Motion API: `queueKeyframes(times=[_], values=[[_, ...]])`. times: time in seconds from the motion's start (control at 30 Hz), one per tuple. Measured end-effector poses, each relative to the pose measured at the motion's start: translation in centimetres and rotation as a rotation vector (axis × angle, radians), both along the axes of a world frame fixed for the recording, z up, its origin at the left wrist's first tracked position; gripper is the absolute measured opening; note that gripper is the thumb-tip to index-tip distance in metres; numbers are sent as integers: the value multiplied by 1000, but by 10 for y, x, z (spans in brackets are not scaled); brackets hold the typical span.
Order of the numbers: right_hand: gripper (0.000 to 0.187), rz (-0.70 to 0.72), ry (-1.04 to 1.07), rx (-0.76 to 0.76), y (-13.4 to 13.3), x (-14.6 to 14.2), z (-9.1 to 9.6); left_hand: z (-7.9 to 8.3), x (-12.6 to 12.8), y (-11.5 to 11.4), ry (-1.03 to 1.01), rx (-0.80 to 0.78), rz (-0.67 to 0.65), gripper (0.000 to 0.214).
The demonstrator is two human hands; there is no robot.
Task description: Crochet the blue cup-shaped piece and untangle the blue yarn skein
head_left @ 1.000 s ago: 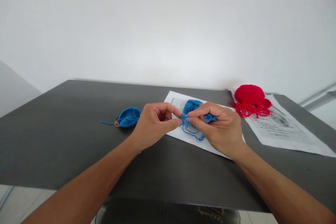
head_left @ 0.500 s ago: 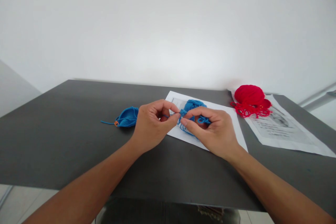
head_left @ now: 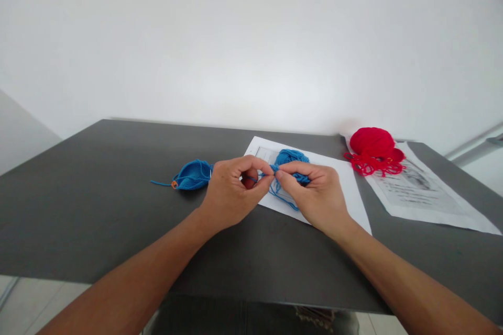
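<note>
Left hand [head_left: 234,191] and right hand [head_left: 319,194], fingertips nearly meeting, both pinch looped blue yarn [head_left: 275,168] between them, equally near; strands [head_left: 284,200] trail below, over a white printed paper sheet [head_left: 357,201].

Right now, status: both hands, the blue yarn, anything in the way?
Left hand, right hand: both pinching blue yarn, fingertips close together. Blue bundle on paper beyond. Red yarn off right, apart from hands; no obstruction seen.
</note>
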State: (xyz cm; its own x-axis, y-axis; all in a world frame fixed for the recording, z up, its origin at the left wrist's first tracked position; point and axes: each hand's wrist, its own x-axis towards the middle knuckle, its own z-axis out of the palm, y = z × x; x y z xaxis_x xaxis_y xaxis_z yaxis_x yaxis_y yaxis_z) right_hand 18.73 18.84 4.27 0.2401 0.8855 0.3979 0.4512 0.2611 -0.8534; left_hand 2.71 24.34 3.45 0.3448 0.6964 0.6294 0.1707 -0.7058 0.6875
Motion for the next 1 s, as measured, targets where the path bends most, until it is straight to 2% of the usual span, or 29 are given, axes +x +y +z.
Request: queueKeyframes(times=[0.33,0.53,1.0], values=[[25,56,-12,-8,-1,2,-2,-1,-2,2,-22,-159,-63,11],[26,69,-29,-25,-2,2,0,2,0,2,-46,-226,-14,7],[23,-58,80,-73,1,1,1,1,2,7,-200,-427,-28,6]])
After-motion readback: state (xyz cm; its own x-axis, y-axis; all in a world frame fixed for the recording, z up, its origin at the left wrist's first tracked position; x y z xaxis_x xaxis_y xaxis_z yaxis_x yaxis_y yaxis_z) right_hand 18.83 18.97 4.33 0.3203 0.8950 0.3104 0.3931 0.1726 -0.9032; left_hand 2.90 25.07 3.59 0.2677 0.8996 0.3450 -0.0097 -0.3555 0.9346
